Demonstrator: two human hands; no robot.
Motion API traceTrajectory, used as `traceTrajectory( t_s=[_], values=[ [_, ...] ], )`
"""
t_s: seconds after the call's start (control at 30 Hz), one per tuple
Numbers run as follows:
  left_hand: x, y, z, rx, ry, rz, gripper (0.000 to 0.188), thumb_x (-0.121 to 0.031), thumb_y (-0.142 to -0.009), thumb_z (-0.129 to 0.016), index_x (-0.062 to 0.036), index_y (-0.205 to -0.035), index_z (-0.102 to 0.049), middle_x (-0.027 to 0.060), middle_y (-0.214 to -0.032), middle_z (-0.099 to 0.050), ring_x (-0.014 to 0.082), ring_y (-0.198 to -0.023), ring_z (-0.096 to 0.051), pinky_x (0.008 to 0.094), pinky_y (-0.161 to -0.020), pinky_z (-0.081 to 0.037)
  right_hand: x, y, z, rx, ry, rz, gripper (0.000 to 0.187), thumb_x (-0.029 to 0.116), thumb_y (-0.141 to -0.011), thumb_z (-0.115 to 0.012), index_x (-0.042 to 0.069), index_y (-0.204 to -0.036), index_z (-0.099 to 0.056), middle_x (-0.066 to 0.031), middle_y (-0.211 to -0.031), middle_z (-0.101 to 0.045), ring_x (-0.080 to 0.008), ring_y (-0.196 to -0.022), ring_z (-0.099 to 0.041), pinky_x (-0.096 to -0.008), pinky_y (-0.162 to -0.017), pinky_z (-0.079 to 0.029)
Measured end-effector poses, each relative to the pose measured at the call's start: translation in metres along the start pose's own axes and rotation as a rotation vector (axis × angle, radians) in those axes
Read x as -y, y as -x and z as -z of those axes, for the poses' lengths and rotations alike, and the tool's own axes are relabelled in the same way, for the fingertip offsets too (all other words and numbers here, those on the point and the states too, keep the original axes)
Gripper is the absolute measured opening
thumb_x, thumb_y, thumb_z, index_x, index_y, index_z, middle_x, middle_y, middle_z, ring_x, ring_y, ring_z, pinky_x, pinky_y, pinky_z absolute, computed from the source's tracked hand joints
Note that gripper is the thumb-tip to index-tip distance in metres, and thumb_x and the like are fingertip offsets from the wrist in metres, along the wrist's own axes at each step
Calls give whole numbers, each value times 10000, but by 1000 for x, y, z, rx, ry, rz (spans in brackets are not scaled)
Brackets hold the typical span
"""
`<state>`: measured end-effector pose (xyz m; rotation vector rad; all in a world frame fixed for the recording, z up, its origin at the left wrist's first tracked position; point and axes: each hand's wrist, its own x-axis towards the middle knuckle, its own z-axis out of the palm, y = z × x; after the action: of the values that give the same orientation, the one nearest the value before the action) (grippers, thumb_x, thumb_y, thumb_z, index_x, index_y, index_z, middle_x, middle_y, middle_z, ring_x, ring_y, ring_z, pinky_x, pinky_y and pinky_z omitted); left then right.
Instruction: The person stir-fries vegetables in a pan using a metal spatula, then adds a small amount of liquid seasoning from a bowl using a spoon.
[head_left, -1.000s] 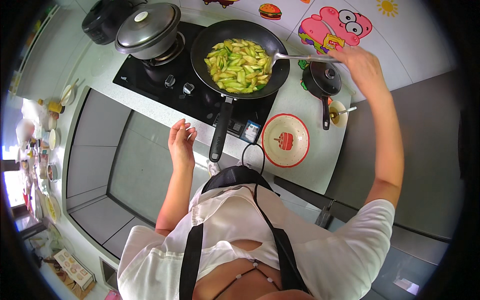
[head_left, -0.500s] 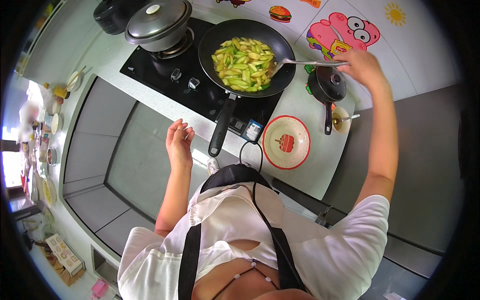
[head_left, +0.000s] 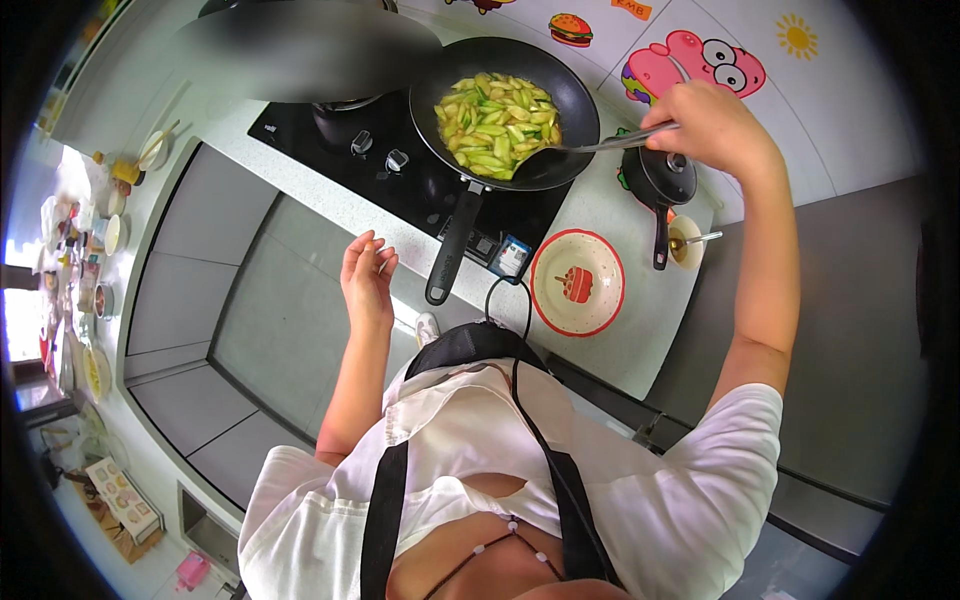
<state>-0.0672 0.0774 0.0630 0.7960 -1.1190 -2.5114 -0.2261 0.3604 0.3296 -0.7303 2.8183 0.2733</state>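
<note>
Right hand (head_left: 715, 128): fingers clamped on the handle of a metal spatula (head_left: 610, 146), whose head — left of these fingers — meets the sliced green vegetables (head_left: 497, 118) in a black frying pan (head_left: 577, 108). A lidded black saucepan (head_left: 660, 182) sits just bodyward of them. Left hand (head_left: 368, 282): fingers loosely curled, slightly apart; rightward lie the pan handle (head_left: 459, 242), then a red-rimmed bowl (head_left: 590, 314).
</note>
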Motion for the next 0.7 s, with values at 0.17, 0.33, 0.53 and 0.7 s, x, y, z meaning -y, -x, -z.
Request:
traceTrajectory(
  t_s=[0.17, 0.33, 0.53, 0.7],
  values=[
    [2, 0, -1, -1, 16, 15, 181, -102, -866, -481, -34, -1033, -496, 54, -889, -550, 126, -755, -548, 256, -717, -475, 14, -24, -2, -30, -6, 57, 200, 193, -686, -663, 76, -849, -665, -108, -789, -641, -253, -733, -606, -343, -665, -471],
    [0, 0, 12, -27, 29, 19, 175, -106, -866, -483, -40, -1026, -504, 49, -892, -550, 119, -756, -547, 251, -717, -473, 20, -53, -1, -73, -103, 184, 208, 198, -698, -633, 38, -827, -659, -119, -669, -606, -253, -637, -577, -339, -590, -440],
    [-7, 4, 20, -71, 4, 10, 178, -118, -862, -492, -49, -1025, -509, 43, -895, -544, 123, -763, -543, 256, -719, -467, -30, -106, -35, 28, -525, 99, 198, 204, -780, -581, 42, -874, -645, -16, -619, -582, -58, -528, -506, -215, -427, -358],
    [-8, -1, 25, -69, 19, -4, 170, -107, -862, -493, -48, -1020, -511, 49, -899, -547, 124, -755, -548, 260, -717, -474, -50, -119, -79, 48, -918, -158, 259, 275, -835, -526, 126, -1030, -609, 21, -664, -575, -10, -447, -396, -158, -362, -255]
  ],
)
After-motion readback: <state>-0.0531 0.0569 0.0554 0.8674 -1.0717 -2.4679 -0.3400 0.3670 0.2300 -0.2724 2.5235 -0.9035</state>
